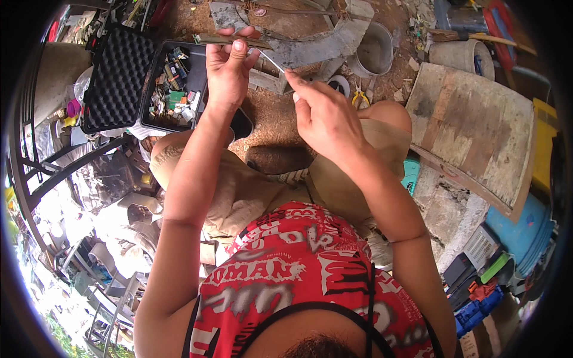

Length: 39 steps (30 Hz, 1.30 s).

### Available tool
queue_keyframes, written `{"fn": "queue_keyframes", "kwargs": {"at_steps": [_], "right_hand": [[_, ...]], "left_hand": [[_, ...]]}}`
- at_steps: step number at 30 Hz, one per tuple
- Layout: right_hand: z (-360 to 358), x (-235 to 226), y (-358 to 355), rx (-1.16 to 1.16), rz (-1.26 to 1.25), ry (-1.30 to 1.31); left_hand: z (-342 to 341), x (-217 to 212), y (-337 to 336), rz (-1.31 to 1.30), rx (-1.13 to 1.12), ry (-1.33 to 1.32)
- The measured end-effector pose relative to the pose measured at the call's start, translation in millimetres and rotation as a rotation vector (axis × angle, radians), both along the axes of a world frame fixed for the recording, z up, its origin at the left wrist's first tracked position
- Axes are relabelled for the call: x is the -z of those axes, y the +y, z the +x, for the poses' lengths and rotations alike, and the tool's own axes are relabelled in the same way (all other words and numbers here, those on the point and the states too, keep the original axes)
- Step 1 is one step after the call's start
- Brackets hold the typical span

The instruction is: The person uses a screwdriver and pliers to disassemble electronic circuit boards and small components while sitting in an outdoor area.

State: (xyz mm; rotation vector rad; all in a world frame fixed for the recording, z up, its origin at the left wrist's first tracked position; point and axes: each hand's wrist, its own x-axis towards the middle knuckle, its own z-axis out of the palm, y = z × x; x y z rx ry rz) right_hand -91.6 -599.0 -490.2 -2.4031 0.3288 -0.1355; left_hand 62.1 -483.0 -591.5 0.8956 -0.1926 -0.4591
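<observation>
You had a brown dirt floor (268, 112) in front of you. On it stood a grey bucket (376, 40), and near the bucket lay pliers (360, 95) with yellow handles and some pale chips (413, 63). Whether the open black case (122, 77) touched the dirt, you couldn't tell.

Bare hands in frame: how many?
2: left hand at upper centre, holding a thin, flat brownish strip; right hand lower, to its right, holding a slim silvery rod. None seem hidden.
</observation>
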Motion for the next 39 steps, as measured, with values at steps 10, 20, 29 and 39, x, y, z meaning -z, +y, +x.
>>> {"fn": "queue_keyframes", "kwargs": {"at_steps": [10, 20, 29, 39], "right_hand": [[-24.6, -28.1, -35.3, 0.185, 0.124, -0.147], [-4.1, -10.6, -0.6, -0.128, 0.329, -0.125], [6.6, -13.6, 13.6, -0.238, 0.214, 0.049], [14.0, -21.1, 20.6, -0.234, 0.064, 0.127]], "left_hand": [[19.8, -34.6, 18.7, -0.073, -0.114, 0.010], [26.9, -27.8, 19.0, -0.476, 0.135, 0.451], [27.6, -29.4, 15.6, -0.432, -0.231, 0.562], [28.9, -36.4, 17.1, -0.383, -0.237, 0.538]]}}
